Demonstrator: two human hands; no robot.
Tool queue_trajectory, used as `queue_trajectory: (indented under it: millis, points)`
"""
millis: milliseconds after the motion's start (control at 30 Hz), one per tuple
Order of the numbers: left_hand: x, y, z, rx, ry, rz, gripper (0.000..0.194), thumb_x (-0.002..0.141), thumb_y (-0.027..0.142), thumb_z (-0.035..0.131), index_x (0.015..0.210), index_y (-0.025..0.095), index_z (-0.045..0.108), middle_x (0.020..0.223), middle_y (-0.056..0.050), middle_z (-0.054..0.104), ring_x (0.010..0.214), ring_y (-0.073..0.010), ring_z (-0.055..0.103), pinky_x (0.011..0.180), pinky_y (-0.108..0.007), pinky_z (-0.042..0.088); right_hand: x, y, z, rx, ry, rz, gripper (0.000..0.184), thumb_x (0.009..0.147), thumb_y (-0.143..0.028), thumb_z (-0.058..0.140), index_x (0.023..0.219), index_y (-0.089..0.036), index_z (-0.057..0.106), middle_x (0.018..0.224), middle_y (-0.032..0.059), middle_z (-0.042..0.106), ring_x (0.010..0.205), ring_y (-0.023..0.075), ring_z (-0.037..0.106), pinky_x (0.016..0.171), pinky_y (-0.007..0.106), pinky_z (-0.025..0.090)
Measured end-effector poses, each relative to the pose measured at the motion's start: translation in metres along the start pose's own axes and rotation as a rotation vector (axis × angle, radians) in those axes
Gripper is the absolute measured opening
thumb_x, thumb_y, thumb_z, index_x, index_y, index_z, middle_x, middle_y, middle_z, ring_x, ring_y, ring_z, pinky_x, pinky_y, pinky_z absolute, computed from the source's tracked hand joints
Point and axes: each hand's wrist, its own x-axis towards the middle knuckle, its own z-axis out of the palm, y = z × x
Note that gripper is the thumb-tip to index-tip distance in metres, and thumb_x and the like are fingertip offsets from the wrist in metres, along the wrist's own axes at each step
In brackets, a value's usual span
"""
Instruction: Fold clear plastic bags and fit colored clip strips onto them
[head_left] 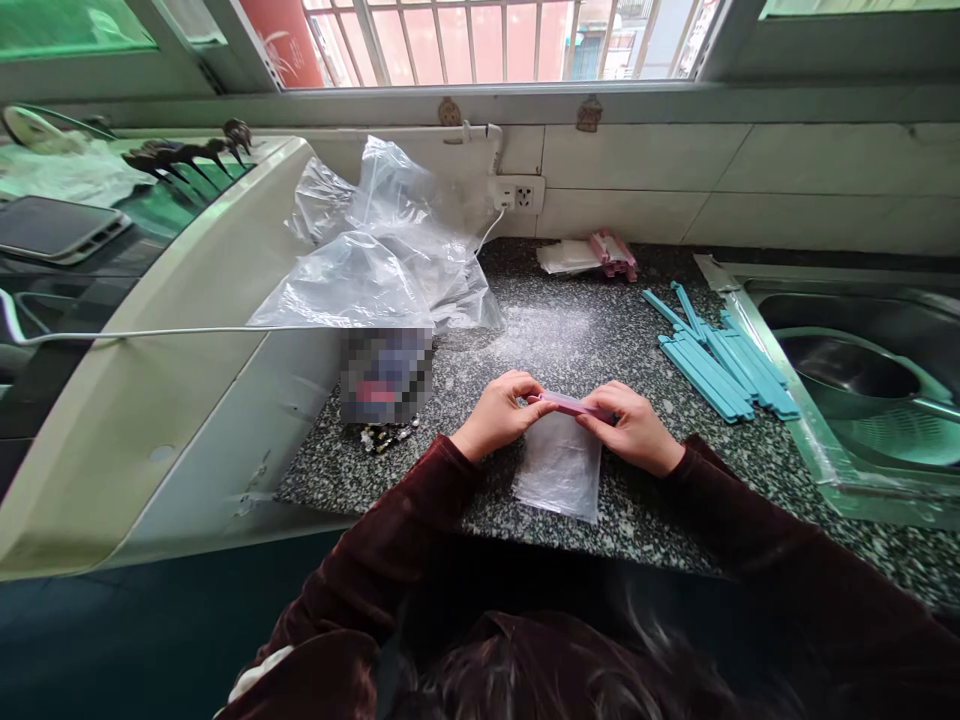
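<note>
My left hand (501, 412) and my right hand (634, 428) pinch the two ends of a pink bag clip (568, 405) between thumb and fingers. Below the clip, clear plastic bags (559, 470) lie flat on the speckled counter, their upper edge at the clip. Whether the clip is closed around that edge I cannot tell. To the right of my right hand lies a loose pile of long turquoise bag clips (712, 365). Further back, several pink clips (615, 256) rest beside more flat clear bags (568, 257).
Crumpled clear plastic (375, 270) covers the counter's back left, near a wall socket (520, 195) with a white cable. A blurred-out item (386, 375) lies in front of it. At right is a steel sink (814, 440) holding a pan (855, 370); a white appliance (202, 330) stands left.
</note>
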Motion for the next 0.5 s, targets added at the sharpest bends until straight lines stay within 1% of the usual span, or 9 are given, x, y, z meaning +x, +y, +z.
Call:
queue_trajectory:
  millis: [100,167,267,367,500]
  points:
    - [0.0,0.002,0.0,-0.009,-0.02,-0.027,0.017,0.073,0.03,0.07,0.07,0.016,0.061,0.072,-0.001,0.06,0.072,-0.0145,0.053,0.071,-0.028,0.043,0.001,-0.002,-0.003,0.024,0.024,-0.022,0.014,0.083,-0.031,0.058,0.075,-0.021,0.064,0.07,0.0036,0.064,0.069,0.0166,0.054,0.064,0.031,0.046]
    - [0.0,0.003,0.0,0.006,-0.059,-0.028,0.02,0.07,0.032,0.074,0.075,0.016,0.063,0.075,-0.002,0.06,0.076,-0.0159,0.054,0.073,-0.029,0.044,0.002,-0.003,-0.006,0.041,0.052,-0.04,0.013,0.083,-0.03,0.058,0.075,-0.021,0.064,0.07,0.0035,0.064,0.069,0.0167,0.054,0.064,0.031,0.046]
    - [0.0,0.004,0.002,0.045,-0.125,-0.011,0.021,0.066,0.033,0.076,0.069,0.016,0.064,0.075,-0.002,0.058,0.08,-0.0177,0.053,0.077,-0.031,0.043,0.003,-0.005,-0.01,0.048,0.107,-0.044,0.011,0.082,-0.029,0.059,0.075,-0.021,0.063,0.069,0.0031,0.064,0.068,0.0165,0.053,0.062,0.031,0.045]
    - [0.0,0.003,0.003,0.042,-0.185,-0.023,0.024,0.072,0.033,0.071,0.058,0.016,0.061,0.069,-0.001,0.057,0.076,-0.0159,0.052,0.076,-0.03,0.042,0.004,-0.006,-0.014,0.032,0.172,-0.042,0.01,0.082,-0.028,0.06,0.075,-0.021,0.063,0.069,0.0026,0.063,0.067,0.0162,0.053,0.062,0.031,0.044]
    - [0.0,0.003,0.004,0.023,-0.248,-0.036,0.028,0.081,0.029,0.061,0.056,0.016,0.062,0.061,0.001,0.052,0.066,-0.0128,0.048,0.071,-0.028,0.04,0.005,-0.005,-0.018,0.012,0.244,-0.028,0.012,0.081,-0.028,0.06,0.071,-0.021,0.061,0.069,0.0026,0.063,0.067,0.0165,0.053,0.061,0.032,0.043]
